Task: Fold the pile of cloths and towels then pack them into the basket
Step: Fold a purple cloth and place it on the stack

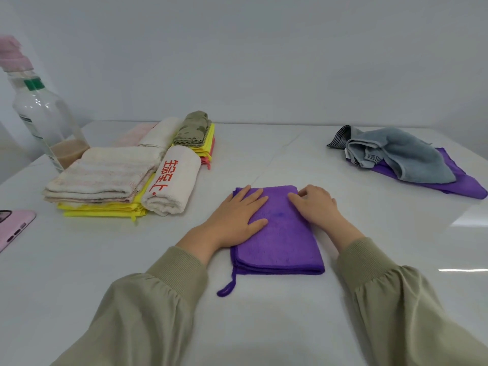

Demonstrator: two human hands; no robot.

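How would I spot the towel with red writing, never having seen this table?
On the left of the white table, beside the clear bottle, find the folded pile. At its near right edge lies a rolled white towel, the only one bearing red characters.

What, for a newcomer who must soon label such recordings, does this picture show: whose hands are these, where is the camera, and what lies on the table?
There is no machine here. A person wears a camera on the head, so this single picture looks forward and down at their own arms. The left hand and the right hand rest on a folded purple cloth on the white table, pressing it. Neither hand grips anything. To the left are folded towels in stacks, a clear bottle and a pink phone. At the far right a grey towel lies crumpled on another purple cloth, not yet folded. No basket is in view.
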